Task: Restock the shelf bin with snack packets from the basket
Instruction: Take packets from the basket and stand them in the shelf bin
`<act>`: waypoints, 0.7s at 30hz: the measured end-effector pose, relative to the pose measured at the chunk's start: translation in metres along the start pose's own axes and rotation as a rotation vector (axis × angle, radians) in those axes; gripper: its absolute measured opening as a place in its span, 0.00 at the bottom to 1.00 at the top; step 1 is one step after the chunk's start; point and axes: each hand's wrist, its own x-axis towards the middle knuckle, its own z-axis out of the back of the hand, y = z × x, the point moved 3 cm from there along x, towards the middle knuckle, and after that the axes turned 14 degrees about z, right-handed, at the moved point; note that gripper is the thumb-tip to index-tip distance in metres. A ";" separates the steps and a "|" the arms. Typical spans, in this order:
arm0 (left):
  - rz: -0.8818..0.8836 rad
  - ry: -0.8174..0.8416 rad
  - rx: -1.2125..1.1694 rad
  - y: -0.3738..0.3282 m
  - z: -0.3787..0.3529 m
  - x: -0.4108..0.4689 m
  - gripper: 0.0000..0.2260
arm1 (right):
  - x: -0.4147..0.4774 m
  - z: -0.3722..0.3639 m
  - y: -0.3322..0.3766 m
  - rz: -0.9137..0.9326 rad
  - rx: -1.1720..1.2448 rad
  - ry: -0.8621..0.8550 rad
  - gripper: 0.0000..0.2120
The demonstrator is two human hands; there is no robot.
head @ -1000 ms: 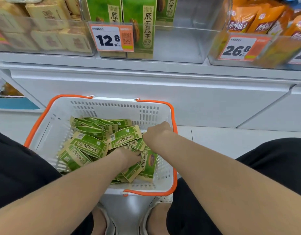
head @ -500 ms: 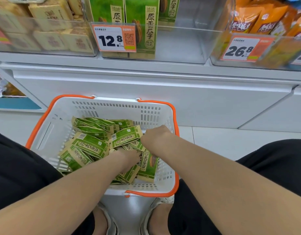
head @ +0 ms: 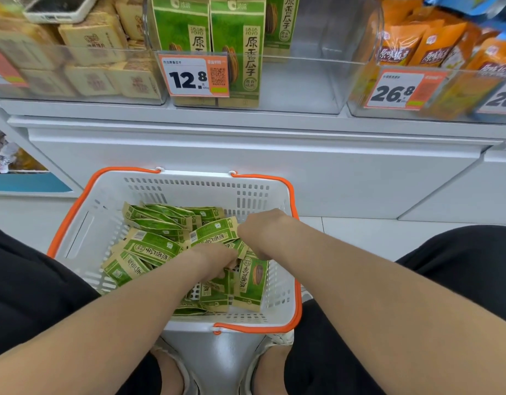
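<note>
At the shelf's left end, tan packs are stacked behind clear plastic, and a phone lies on top of them. Next along is the bin, see-through, with a few upright packets, green, standing in its left half. A 12.8 tag is fixed to its front edge.

Below the bin, on the floor against the shelf base, sits the white basket with orange handles, between the person's black-clad legs. The packets lie in a loose heap across its bottom, some flat and some on edge, reaching toward the right wall.

The left hand is pushed down into the heap near the middle, knuckles up. Its fingers are buried among the packets, and I cannot tell whether they grip one. Just to its right, the right hand rests on the heap by the basket's right wall, fingers curled under and hidden, so their hold cannot be told either. A tilted packet leans at that wall beneath the wrist.

At the shelf's right end, orange bags stand behind a 26.8 tag.
</note>
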 end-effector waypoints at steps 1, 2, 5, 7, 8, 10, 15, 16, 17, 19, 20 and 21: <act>0.013 -0.040 -0.092 0.002 0.006 -0.001 0.07 | -0.002 0.005 -0.002 -0.003 0.007 -0.007 0.14; 0.031 -0.095 -0.191 0.004 0.012 -0.002 0.08 | -0.004 0.010 -0.005 -0.006 0.017 -0.020 0.15; 0.090 -0.265 -0.577 0.011 0.037 -0.010 0.10 | -0.018 0.034 -0.016 -0.039 0.066 -0.109 0.17; 0.101 -0.385 -0.819 0.015 0.057 -0.019 0.09 | -0.035 0.054 -0.028 -0.099 0.107 -0.211 0.11; 0.114 -0.458 -0.903 0.018 0.068 -0.025 0.12 | -0.045 0.063 -0.034 -0.148 0.129 -0.261 0.08; 0.128 -0.569 -1.045 0.019 0.087 -0.041 0.15 | -0.064 0.078 -0.046 -0.259 0.159 -0.334 0.06; 0.070 -0.811 -1.269 0.025 0.121 -0.063 0.17 | -0.087 0.090 -0.058 -0.358 0.496 -0.358 0.09; 0.064 -0.855 -1.294 0.025 0.129 -0.071 0.17 | -0.086 0.092 -0.056 -0.334 0.629 -0.399 0.11; 0.058 -0.906 -1.312 0.025 0.137 -0.078 0.16 | -0.087 0.095 -0.055 -0.312 0.735 -0.461 0.14; 0.036 -1.010 -1.346 0.023 0.156 -0.097 0.14 | -0.090 0.104 -0.054 -0.299 0.891 -0.649 0.13; 0.037 -1.055 -1.350 0.024 0.164 -0.105 0.14 | -0.092 0.108 -0.055 -0.309 0.982 -0.771 0.10; 0.037 -1.105 -1.342 0.024 0.173 -0.113 0.15 | -0.095 0.111 -0.055 -0.311 1.094 -0.904 0.06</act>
